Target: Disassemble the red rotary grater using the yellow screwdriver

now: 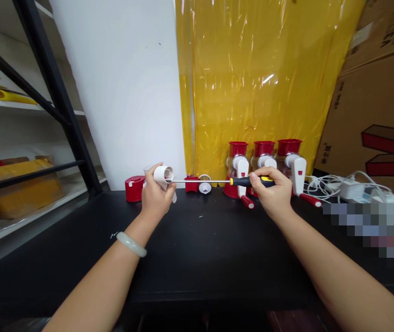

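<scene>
My left hand (pixel 156 193) is closed around a white plastic grater part (pixel 163 174) with a round, open tube end facing right. In my right hand (pixel 272 190) is a screwdriver (pixel 205 181) with a black and yellow handle, held level. Its long metal shaft reaches left to the tube, and the tip is hidden at or inside the opening. A red plastic base (pixel 134 188) stands just left of my left hand. Behind the shaft are a small red part (pixel 192 185) and a round white-and-metal grater piece (pixel 204 186).
Assembled red-and-white rotary graters (pixel 241 171) stand at the back right, their crank handles pointing forward. White cables and adapters (pixel 352 186) lie beyond them. Small white bits (pixel 114 235) lie on the black table (pixel 197 263). A shelf rack (pixel 63 97) is left, a cardboard box (pixel 366 101) right.
</scene>
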Available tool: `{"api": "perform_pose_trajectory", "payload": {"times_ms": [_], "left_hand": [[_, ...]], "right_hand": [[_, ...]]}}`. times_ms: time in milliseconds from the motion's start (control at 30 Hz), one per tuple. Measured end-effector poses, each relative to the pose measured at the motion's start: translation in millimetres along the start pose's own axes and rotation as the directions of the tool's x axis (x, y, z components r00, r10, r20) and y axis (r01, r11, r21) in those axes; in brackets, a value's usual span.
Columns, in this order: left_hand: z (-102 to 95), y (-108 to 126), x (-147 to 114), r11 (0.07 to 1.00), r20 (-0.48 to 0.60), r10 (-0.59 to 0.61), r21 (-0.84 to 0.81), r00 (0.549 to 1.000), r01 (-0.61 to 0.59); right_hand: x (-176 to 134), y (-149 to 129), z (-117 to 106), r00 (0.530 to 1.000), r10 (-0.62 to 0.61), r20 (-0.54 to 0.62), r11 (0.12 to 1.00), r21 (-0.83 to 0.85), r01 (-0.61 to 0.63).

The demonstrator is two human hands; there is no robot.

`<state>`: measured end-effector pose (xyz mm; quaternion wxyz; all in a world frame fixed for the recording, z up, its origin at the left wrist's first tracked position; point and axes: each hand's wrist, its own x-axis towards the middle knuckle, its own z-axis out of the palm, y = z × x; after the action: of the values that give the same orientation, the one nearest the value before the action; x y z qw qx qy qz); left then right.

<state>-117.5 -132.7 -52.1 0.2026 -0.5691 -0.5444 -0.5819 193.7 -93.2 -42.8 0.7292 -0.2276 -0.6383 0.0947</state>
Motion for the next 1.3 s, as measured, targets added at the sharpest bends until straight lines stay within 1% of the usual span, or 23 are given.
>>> {"api": "perform_pose_trajectory", "payload": {"times_ms": [100, 133, 200, 267, 300, 367, 433, 533, 633, 667, 700, 767, 867, 933, 967, 1033, 1100, 1133, 1200, 1300], "left_hand": [[-4.7, 1, 0, 0.995, -0.02, -0.058, 0.077, 0.998, 0.059], [-5.2, 0, -1, 0.994, -0.022, -0.059, 0.089, 0.998, 0.061], [-4.2, -5, -1, 0.996, -0.036, -0.014, 0.093, 0.999, 0.018], [-0.9, -12, -2, 0.994, -0.099, 0.09, 0.075, 0.991, -0.082], [1.3, -16, -2, 0.987, -0.149, 0.152, 0.064, 0.977, -0.144], [5.8, -24, -2, 0.966, -0.253, 0.256, 0.046, 0.933, -0.253], [9.5, -31, 0, 0.954, -0.321, 0.29, 0.026, 0.902, -0.298], [12.8, -38, 3, 0.942, -0.354, 0.318, 0.009, 0.88, -0.336], [14.5, -43, 6, 0.894, -0.369, 0.425, 0.026, 0.826, -0.448], [14.9, -44, 7, 0.882, -0.374, 0.446, 0.026, 0.814, -0.471], [15.2, -44, 7, 0.877, -0.376, 0.451, 0.019, 0.81, -0.48], [15.6, -45, 7, 0.882, -0.371, 0.434, -0.011, 0.821, -0.472], [15.2, -46, 7, 0.887, -0.352, 0.424, -0.024, 0.834, -0.461], [14.2, -47, 7, 0.881, -0.34, 0.447, 0.006, 0.827, -0.473], [13.7, -47, 7, 0.874, -0.335, 0.464, 0.02, 0.82, -0.486], [12.7, -48, 7, 0.858, -0.326, 0.494, 0.033, 0.806, -0.512], [12.1, -47, 8, 0.85, -0.314, 0.508, 0.034, 0.802, -0.525], [12.1, -47, 8, 0.852, -0.305, 0.505, 0.028, 0.808, -0.522], [12.2, -44, 8, 0.867, -0.274, 0.48, 0.005, 0.834, -0.498], [12.2, -36, 6, 0.896, -0.201, 0.431, -0.022, 0.879, -0.444]], "right_hand": [[-1, -2, 0, 1.0, -0.019, 0.014, 1.0, 0.001, 0.019], [-2, -2, 0, 0.999, -0.032, 0.016, 0.999, -0.001, 0.032], [-2, -3, 0, 0.998, -0.058, 0.022, 0.998, -0.002, 0.058], [-1, -4, 0, 0.997, -0.075, 0.029, 0.997, 0.004, 0.075], [0, -4, 0, 0.996, -0.08, 0.031, 0.997, 0.013, 0.08], [0, -6, 0, 0.996, -0.082, 0.029, 0.996, 0.039, 0.081], [1, -8, 0, 0.996, -0.081, 0.027, 0.994, 0.071, 0.079], [1, -11, 0, 0.997, -0.07, 0.036, 0.994, 0.082, 0.067], [1, -11, 0, 0.998, -0.044, 0.048, 0.998, 0.055, 0.042], [2, -10, -1, 0.998, -0.036, 0.05, 0.998, 0.044, 0.034], [2, -9, -1, 0.998, -0.031, 0.05, 0.999, 0.036, 0.029], [2, -6, -2, 0.998, -0.018, 0.062, 0.999, 0.037, 0.016], [1, -1, -5, 0.987, 0.041, 0.154, 0.991, 0.116, -0.059], [1, 2, -7, 0.969, 0.09, 0.229, 0.981, 0.146, -0.126], [0, 3, -8, 0.963, 0.102, 0.25, 0.981, 0.137, -0.14], [1, 3, -8, 0.962, 0.102, 0.252, 0.988, 0.084, -0.127], [2, 4, -7, 0.968, 0.086, 0.235, 0.995, 0.03, -0.096], [2, 5, -6, 0.971, 0.08, 0.225, 0.996, 0.014, -0.086], [3, 8, -4, 0.974, 0.085, 0.209, 0.996, -0.001, -0.086], [4, 18, -3, 0.974, 0.128, 0.186, 0.991, 0.002, -0.131]]}}
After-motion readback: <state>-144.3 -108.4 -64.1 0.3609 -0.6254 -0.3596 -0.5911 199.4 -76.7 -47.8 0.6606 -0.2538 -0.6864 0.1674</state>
